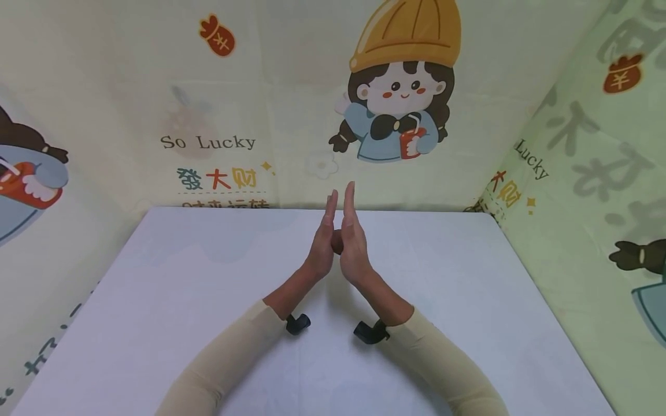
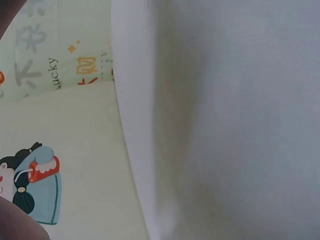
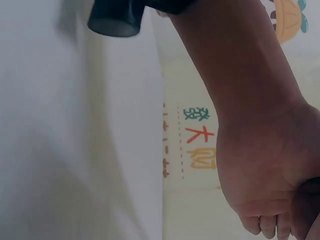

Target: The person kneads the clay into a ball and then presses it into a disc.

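Observation:
My left hand (image 1: 321, 245) and right hand (image 1: 356, 245) stand upright above the table, palms facing, fingers straight and pointing away. A small brown ball (image 1: 337, 242) is pressed between the palms, partly covered by the right hand. Seen from the right wrist, the left palm (image 3: 260, 165) faces the camera, and the dark ball (image 3: 306, 202) lies against it at the right edge. In the left wrist view, only a blurred piece of a hand (image 2: 20, 222) shows in the lower corner; the ball is out of that view.
The white tabletop (image 1: 208, 277) spreads below both arms, its far edge against a printed cloth backdrop (image 1: 302, 104). More printed cloth (image 1: 588, 173) rises along the right side. Black wrist cameras sit on the left wrist (image 1: 298, 324) and right wrist (image 1: 370, 332).

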`<state>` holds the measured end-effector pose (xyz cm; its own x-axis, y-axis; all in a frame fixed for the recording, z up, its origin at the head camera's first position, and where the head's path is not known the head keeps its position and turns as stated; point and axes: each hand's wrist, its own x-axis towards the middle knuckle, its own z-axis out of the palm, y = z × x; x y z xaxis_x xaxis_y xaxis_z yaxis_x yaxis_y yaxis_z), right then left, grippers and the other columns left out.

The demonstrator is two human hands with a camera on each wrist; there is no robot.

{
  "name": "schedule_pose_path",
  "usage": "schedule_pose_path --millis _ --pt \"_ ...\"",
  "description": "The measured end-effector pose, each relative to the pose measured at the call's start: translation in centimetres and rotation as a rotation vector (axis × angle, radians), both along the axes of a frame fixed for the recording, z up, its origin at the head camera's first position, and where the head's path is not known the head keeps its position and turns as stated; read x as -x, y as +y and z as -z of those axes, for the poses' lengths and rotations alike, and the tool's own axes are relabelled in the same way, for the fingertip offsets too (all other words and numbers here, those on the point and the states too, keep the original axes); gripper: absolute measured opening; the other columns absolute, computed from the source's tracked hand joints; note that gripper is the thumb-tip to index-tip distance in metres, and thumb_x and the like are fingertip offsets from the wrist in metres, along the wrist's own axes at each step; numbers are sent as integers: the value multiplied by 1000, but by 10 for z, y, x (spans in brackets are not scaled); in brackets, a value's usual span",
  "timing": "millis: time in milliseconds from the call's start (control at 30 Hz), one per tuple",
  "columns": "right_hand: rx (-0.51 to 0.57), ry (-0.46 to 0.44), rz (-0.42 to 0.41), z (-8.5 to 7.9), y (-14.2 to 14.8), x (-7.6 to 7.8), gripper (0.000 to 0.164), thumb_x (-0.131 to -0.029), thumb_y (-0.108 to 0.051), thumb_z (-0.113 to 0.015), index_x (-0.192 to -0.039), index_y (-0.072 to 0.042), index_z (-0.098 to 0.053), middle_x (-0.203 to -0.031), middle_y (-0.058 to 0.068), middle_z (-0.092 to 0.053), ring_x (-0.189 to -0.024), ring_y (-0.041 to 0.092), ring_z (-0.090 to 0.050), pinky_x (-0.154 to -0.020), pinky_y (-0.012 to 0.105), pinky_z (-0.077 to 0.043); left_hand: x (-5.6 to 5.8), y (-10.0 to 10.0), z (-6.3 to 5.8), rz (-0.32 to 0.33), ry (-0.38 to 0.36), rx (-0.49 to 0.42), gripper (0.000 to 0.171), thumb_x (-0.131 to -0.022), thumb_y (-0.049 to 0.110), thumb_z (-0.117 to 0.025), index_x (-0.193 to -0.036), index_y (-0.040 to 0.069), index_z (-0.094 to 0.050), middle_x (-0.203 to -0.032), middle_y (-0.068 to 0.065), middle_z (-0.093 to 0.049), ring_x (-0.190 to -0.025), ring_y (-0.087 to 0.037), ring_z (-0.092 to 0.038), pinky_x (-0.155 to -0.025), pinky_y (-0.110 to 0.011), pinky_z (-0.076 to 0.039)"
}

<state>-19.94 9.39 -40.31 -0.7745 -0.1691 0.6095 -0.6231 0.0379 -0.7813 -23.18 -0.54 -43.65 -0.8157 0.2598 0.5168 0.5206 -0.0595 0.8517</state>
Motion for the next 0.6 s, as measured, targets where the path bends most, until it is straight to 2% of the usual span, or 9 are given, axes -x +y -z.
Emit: schedule_pose_path --millis 67,167,200,300,367,433,467,533,600 --pt "-9 5 7 -1 1 3 82 -110 -61 -21 -169 -9 4 -175 -8 6 -123 10 -51 -100 27 -38 -2 2 2 6 14 1 60 -112 26 -10 -170 10 -10 -177 -3 -4 -160 -16 -1 -125 -53 -2" --pt "-8 -6 20 -1 4 7 82 -110 -62 -21 -169 -9 4 -175 -8 7 -154 15 -20 -114 32 -28 -7 4 0 31 27 -4 60 -112 26 -10 -169 8 -9 -176 -2 -5 -161 -19 2 -125 -53 -2" --pt "-6 -16 22 0 5 9 82 -110 -62 -21 -169 -9 4 -175 -9 6 -156 16 -18 -114 32 -28 -9 5 -1 43 25 -8 60 -113 27 -10 -170 8 -9 -176 -1 -5 -160 -18 0 -126 -52 -4" --pt "19 -55 13 0 8 12 79 -111 -60 -21 -169 -12 4 -175 -13 6 -155 16 -19 -113 37 -30 -15 7 -4 69 25 -16 59 -114 28 -9 -169 8 -8 -176 -3 -4 -152 -23 -25 -121 -47 -21" --pt "29 -76 -1 0 10 14 77 -112 -57 -20 -169 -12 5 -175 -13 6 -158 15 -12 -118 40 -24 -18 7 -6 78 22 -24 59 -114 28 -9 -169 7 -7 -176 -5 -4 -149 -22 -29 -119 -44 -25" --pt "38 -94 -14 1 12 15 76 -112 -56 -20 -169 -13 5 -175 -10 6 -153 14 -19 -114 40 -27 -22 8 -8 84 20 -40 59 -113 27 -9 -169 5 -7 -176 -7 -4 -145 -24 -34 -117 -44 -28" --pt "35 -100 -15 0 13 16 77 -112 -57 -20 -169 -13 5 -176 -7 6 -150 14 -22 -112 39 -27 -24 8 -10 85 19 -47 59 -113 26 -9 -168 4 -8 -176 -7 -5 -151 -22 -27 -121 -44 -22" --pt "33 -113 -14 1 15 18 77 -111 -58 -19 -169 -13 5 -172 9 -20 -130 12 -42 -100 36 -35 -26 9 -13 88 23 -64 60 -113 24 -11 -168 2 -8 -176 -7 -6 -158 -19 -14 -124 -44 -16" --pt "37 -126 -14 2 16 20 77 -112 -58 -19 -169 -13 5 -164 17 -30 -113 7 -46 -97 31 -35 -28 9 -16 93 30 -82 60 -113 24 -11 -167 0 -8 -176 -6 -6 -159 -18 -11 -126 -44 -11"
